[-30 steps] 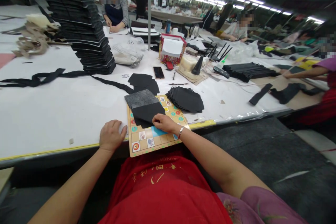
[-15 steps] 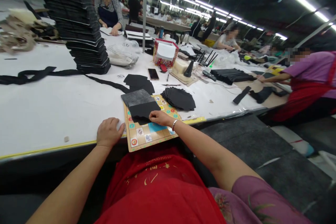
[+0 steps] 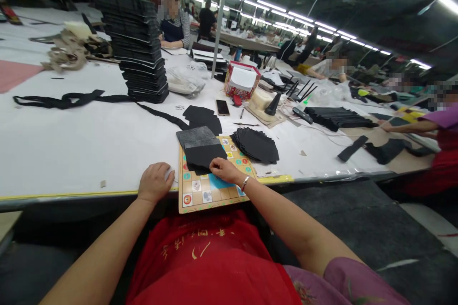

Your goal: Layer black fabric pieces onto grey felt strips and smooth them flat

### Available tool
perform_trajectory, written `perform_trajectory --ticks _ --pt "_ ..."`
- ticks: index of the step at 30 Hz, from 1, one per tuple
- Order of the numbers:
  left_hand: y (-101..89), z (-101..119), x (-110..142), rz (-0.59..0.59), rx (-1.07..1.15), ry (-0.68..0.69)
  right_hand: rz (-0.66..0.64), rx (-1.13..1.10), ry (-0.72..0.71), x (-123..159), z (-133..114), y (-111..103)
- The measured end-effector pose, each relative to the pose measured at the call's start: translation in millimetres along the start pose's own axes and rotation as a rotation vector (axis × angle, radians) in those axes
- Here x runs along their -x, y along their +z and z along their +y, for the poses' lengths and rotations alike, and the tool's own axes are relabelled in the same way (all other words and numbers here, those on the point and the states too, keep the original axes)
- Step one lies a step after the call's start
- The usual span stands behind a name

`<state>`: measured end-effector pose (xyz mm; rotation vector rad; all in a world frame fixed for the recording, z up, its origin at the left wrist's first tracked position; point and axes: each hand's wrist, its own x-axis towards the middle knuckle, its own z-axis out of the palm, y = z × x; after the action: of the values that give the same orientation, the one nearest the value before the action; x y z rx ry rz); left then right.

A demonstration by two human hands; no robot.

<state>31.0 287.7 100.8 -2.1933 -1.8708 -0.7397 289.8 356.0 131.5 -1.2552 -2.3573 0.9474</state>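
A colourful game board lies at the table's near edge and hangs slightly over it. On it rests a small pile of black and grey fabric pieces. My right hand lies on the board with its fingertips pinching the near edge of the top black piece. My left hand rests on the white table just left of the board, fingers curled loosely over something small and white that I cannot make out. A fanned stack of black pieces sits right of the board.
A tall stack of black sheets stands at the back left, with a black strap trailing from it. A phone, a red box and more black pieces lie beyond the board. Other people work further along the table and at the right.
My hands stay where they were on the board and table. Only the view has swung, first left and down, then back right.
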Motion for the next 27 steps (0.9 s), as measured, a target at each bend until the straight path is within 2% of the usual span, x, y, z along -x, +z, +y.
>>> perform_trajectory --ticks 16,27 --pt "0.9 5 -1 0.026 -0.032 0.022 0.089 -0.014 -0.051 9 -2 -1" --pt "10.3 3 1 0.135 -0.038 0.067 0.145 0.029 -0.046 10 2 2"
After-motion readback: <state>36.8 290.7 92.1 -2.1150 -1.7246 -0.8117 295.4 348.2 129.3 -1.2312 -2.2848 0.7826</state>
